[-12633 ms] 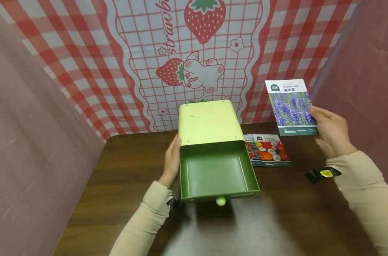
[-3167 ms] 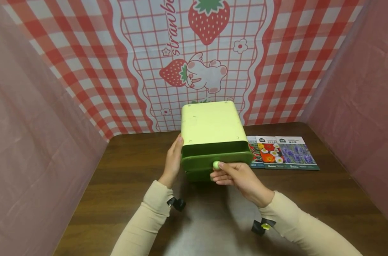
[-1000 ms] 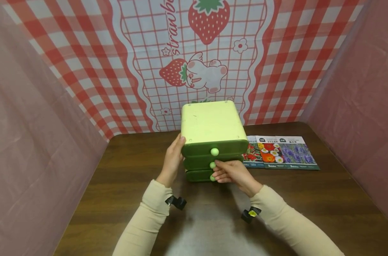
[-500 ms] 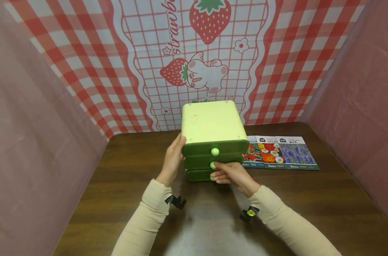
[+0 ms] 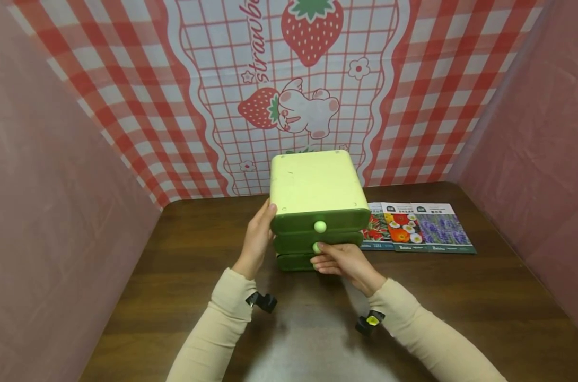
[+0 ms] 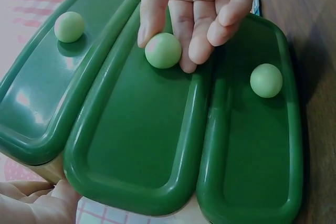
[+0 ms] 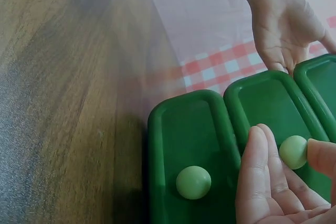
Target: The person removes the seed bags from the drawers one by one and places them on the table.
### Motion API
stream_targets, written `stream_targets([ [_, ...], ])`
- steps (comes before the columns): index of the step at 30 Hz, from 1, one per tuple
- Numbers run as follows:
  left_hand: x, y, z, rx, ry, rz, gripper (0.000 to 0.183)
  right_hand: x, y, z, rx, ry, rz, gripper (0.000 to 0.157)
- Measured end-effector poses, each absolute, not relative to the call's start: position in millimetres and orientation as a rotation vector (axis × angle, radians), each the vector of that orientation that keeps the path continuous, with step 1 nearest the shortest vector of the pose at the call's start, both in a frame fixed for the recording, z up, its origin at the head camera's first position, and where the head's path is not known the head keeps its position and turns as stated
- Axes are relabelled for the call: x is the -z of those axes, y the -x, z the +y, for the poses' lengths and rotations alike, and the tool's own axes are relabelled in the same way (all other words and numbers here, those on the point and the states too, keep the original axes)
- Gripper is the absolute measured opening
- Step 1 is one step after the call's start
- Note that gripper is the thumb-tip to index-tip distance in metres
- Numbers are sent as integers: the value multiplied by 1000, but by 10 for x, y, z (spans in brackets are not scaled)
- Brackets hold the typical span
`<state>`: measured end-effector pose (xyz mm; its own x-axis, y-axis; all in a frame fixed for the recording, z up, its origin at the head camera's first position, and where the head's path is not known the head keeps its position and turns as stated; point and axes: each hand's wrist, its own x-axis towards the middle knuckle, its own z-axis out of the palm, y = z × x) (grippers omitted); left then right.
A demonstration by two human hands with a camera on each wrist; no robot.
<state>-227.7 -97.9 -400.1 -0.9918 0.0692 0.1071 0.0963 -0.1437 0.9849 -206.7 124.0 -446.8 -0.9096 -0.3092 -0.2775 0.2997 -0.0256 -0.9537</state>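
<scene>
A small cabinet (image 5: 317, 180) with a pale yellow-green shell and three dark green drawers stands on the table. All three drawers look pushed in. My left hand (image 5: 256, 239) rests flat along its left side, thumb near the top front edge. With thumb and fingers, my right hand (image 5: 348, 263) pinches the round light green knob (image 6: 163, 51) of the middle drawer (image 6: 136, 124). The top drawer's knob (image 5: 320, 227) is untouched. In the right wrist view, the bottom drawer's knob (image 7: 193, 182) shows beside my fingers. What the drawers contain is hidden.
Three flower seed packets overlap right of the cabinet: a lavender one (image 5: 444, 229), a poppy one (image 5: 403, 228) and a partly hidden red-flowered one (image 5: 377, 228). Behind the wooden table (image 5: 184, 276) hangs a strawberry-print cloth (image 5: 212, 106). Pink curtains (image 5: 45, 212) flank both sides.
Earlier the top drawer stood pulled out and my right hand held the lavender packet. That packet now lies on the table, the top drawer is in, and my right hand has moved to the middle knob.
</scene>
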Motion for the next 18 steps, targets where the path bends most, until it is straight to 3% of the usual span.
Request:
stream_targets([
  [18,4043,2269,-976,2318,223,-2069,63,4455,1808,1276,1933,29,1941,57],
])
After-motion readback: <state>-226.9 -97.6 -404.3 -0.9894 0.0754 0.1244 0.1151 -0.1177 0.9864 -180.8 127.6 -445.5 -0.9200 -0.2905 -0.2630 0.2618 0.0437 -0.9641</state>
